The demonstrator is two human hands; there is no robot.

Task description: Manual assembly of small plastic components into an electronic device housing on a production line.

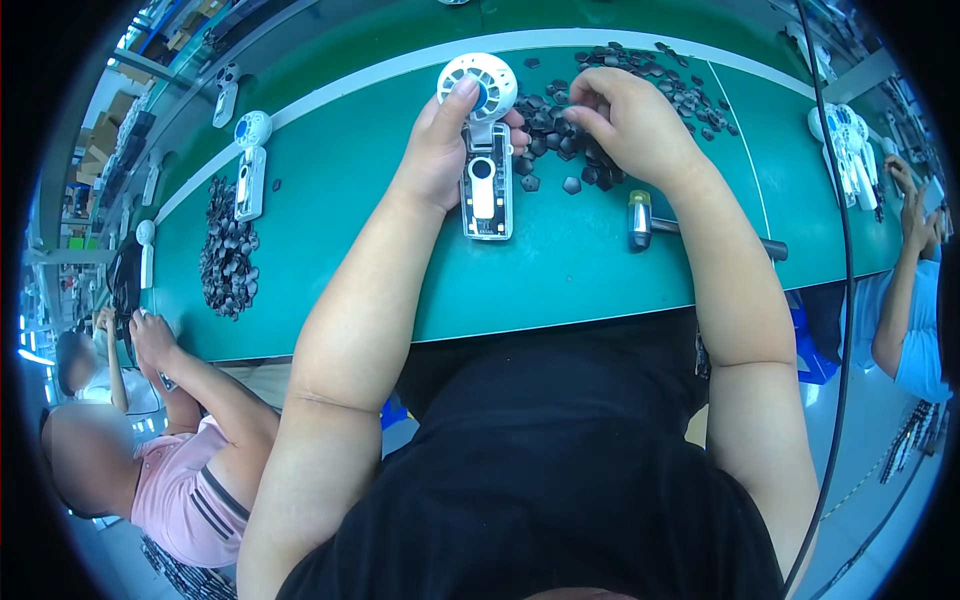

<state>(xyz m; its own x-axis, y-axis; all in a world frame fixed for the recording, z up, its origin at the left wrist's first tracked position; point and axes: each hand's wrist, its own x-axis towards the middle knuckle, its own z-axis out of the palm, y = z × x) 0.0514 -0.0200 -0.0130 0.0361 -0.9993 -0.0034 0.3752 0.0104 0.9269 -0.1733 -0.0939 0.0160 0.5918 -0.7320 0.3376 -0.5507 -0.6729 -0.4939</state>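
Note:
My left hand (436, 150) is closed round a white handheld fan (484, 200), its thumb lying over the round slatted head. The fan's handle points toward me, its casing open so that a pale strip and inner parts show. To the right, my right hand (637, 125) hovers at the heap of small black pentagonal pieces (550, 132). Its fingers are curled in with thumb and forefinger close together; whatever is between them is too small or hidden to name. Below that hand lies a mallet (640, 222) with a yellow-and-silver head, its dark handle passing under my right forearm.
The green table (560, 280) has a white strip along its far side. At left lie another heap of black pieces (228, 255) and a white fan (250, 180). More fans (850, 155) stand at far right. A black cable (848, 300) hangs at right. Other people sit on both sides.

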